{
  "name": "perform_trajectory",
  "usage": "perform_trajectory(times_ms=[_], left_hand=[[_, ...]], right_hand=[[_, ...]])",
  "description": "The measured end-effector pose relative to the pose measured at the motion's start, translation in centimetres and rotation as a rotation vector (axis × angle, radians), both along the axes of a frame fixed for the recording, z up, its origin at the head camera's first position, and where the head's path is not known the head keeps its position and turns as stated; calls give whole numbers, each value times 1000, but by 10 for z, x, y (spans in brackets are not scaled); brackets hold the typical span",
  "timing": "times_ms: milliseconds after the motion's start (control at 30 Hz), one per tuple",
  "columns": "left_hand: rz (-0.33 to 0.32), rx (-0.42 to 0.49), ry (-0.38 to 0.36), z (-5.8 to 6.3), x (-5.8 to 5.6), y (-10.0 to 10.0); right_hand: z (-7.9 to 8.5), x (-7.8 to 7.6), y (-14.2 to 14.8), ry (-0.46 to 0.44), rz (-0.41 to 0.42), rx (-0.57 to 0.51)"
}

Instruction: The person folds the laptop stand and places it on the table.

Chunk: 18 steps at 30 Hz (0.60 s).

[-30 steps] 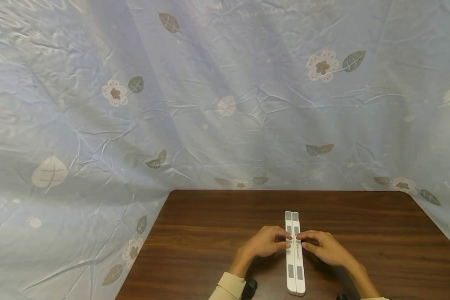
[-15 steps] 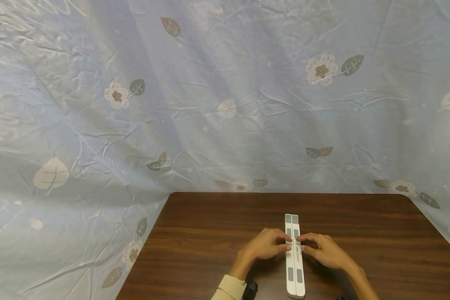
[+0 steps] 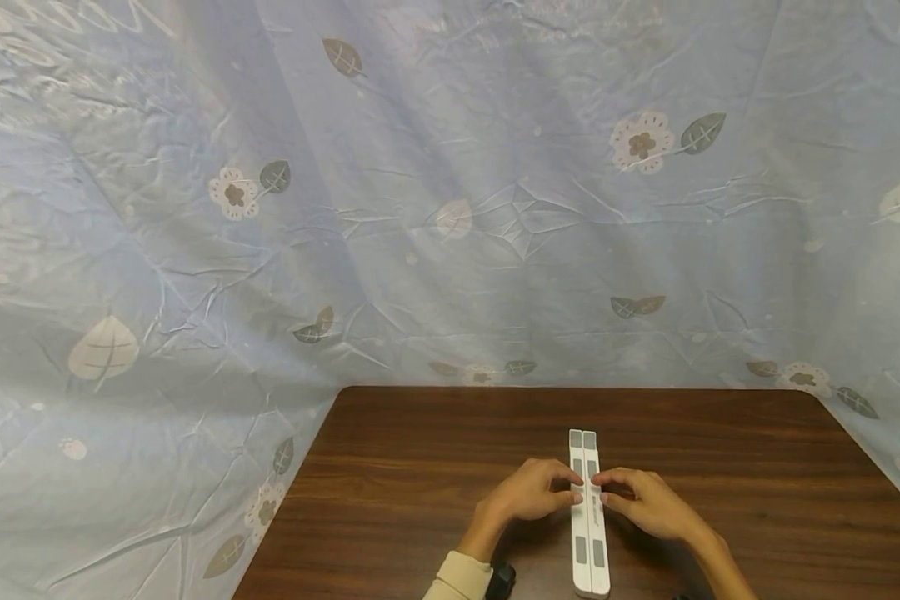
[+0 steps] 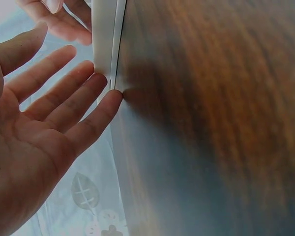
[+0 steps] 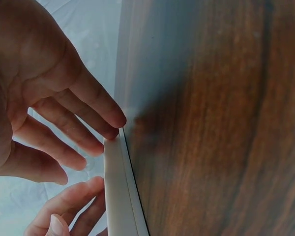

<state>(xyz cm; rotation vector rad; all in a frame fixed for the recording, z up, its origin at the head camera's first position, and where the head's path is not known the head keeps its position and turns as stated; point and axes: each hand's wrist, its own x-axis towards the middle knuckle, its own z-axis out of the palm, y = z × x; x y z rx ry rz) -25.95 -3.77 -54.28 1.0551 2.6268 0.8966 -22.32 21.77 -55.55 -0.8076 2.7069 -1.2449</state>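
A long white folded laptop stand with grey pads lies lengthwise on the wooden table, its two halves side by side. My left hand is at its left side, thumb and forefinger reaching over the edge. In the left wrist view the fingers are extended, tips right at the side of the white stand. From the opposite side my right hand mirrors this. The right wrist view shows its fingers spread and loosely bent, with tips at the stand's side.
The dark brown wooden table has rounded far corners. Behind it and along the left hangs a pale blue curtain printed with leaves and flowers. A small black device sits by my left wrist, below the light sleeve.
The head view has tilted up slightly, so the table sits a little lower in it. Both hands and the stand keep their places relative to each other.
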Motion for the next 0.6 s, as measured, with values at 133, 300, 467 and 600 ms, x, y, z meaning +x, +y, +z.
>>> perform_trajectory(times_ms=[133, 300, 467, 600], left_hand=[[-6, -12, 15, 1, 0, 0], [-5, -12, 10, 1, 0, 1], [-4, -21, 11, 2, -1, 0], [-5, -21, 9, 2, -1, 0]], right_hand=[[-1, 0, 0, 5, -5, 3], [-1, -1, 0, -1, -3, 5], [-1, -2, 0, -14, 4, -1], [-1, -2, 0, -17, 5, 2]])
